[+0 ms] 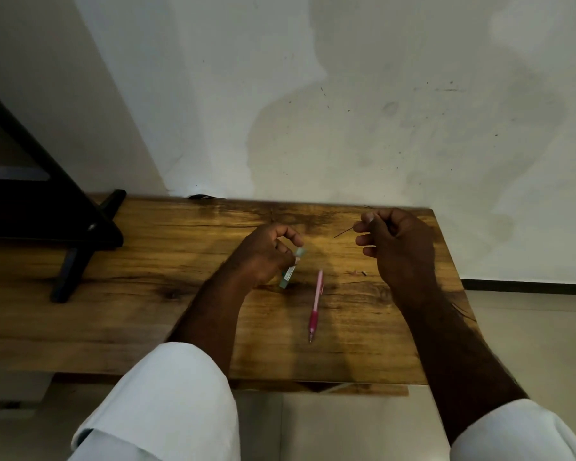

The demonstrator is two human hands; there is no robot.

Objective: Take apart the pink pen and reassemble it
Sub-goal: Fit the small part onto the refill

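Head view: tiny bits (359, 272) near pink pen (315, 304), indistinct.

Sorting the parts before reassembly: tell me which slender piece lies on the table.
The pink pen lies flat between the hands; the thin dark rod is pinched in the right hand.

You had two hands up, left hand (263, 252) and right hand (398, 242), one pink pen (315, 304), one small green tube (291, 267), one thin rod (344, 232), one table (140, 294).
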